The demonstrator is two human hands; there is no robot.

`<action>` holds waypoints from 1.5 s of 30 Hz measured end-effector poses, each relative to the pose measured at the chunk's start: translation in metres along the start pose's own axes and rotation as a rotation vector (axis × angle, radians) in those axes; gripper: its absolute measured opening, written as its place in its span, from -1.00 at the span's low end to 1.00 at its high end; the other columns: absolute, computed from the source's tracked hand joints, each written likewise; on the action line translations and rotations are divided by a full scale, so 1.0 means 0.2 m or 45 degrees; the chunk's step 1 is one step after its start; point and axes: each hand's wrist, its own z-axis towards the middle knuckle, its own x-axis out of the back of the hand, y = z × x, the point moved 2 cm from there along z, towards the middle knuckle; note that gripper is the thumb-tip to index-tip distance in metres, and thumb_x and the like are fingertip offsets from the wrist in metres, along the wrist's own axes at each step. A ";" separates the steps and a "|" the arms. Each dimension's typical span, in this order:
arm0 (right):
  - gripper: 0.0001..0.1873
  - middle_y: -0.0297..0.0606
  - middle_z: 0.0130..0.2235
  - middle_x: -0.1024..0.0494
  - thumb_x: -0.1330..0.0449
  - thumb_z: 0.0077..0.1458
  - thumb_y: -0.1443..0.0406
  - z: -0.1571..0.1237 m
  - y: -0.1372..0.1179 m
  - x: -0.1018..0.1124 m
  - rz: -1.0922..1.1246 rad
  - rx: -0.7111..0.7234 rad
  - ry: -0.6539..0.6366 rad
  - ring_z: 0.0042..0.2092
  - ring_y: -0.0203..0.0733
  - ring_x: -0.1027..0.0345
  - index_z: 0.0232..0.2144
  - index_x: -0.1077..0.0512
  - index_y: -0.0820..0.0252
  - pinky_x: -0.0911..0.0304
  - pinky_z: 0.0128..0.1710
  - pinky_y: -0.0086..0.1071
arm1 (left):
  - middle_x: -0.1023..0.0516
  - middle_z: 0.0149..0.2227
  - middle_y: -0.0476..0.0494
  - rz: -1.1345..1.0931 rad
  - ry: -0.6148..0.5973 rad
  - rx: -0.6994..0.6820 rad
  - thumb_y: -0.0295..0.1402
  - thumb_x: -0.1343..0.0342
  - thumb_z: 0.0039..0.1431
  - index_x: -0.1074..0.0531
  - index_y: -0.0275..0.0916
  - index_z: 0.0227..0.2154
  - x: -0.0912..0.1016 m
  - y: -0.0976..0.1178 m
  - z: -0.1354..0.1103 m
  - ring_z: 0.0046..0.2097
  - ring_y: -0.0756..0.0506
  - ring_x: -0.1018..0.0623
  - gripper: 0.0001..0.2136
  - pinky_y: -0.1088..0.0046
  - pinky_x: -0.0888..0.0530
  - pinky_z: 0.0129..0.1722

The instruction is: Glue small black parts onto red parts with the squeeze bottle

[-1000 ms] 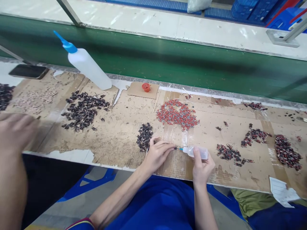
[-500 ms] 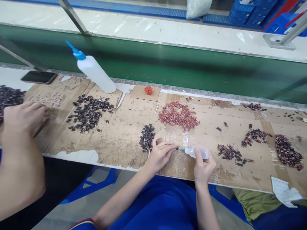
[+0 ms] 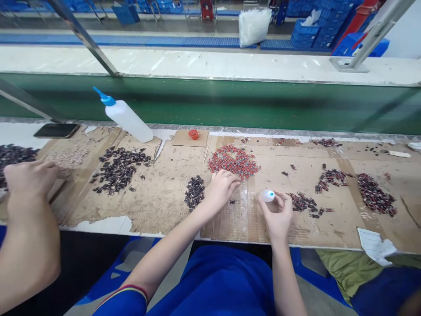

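My left hand (image 3: 221,189) is at the near edge of a pile of small red-and-silver parts (image 3: 230,159). Its fingers are bent down and together over the pile, and their tips are hidden. A small black piece (image 3: 232,202) lies on the cardboard just below that hand. In my right hand (image 3: 279,216) is a small translucent squeeze bottle (image 3: 265,195), gripped between thumb and fingers, its blue tip pointing towards the camera. Left of my left hand sits a small heap of black parts (image 3: 194,193). Red-and-black assembled pieces (image 3: 301,202) lie right of my right hand.
A large white bottle with a blue nozzle (image 3: 130,120) leans at the back left, near a phone (image 3: 56,130). A red cap (image 3: 193,134) rests on cardboard. Another person's hand (image 3: 31,177) works at far left. Behind runs a green belt (image 3: 210,103).
My left hand has moved up and away from the bottle tip to the red pile, leaving the black piece behind. My right hand has turned the bottle's tip upward. The camera view has tilted up.
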 end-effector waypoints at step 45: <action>-0.75 -0.11 -0.25 -0.62 -0.20 0.12 0.16 -0.28 -0.07 -0.16 0.018 -0.039 -0.217 -0.18 -0.07 -0.49 -0.31 -0.58 0.20 -0.40 -0.07 -0.13 | -0.61 -0.26 -0.14 -0.490 0.183 0.027 -0.42 -0.10 0.23 -0.52 -0.21 -0.31 -0.03 0.00 -0.32 -0.13 -0.14 -0.54 -0.90 0.26 -0.52 -0.09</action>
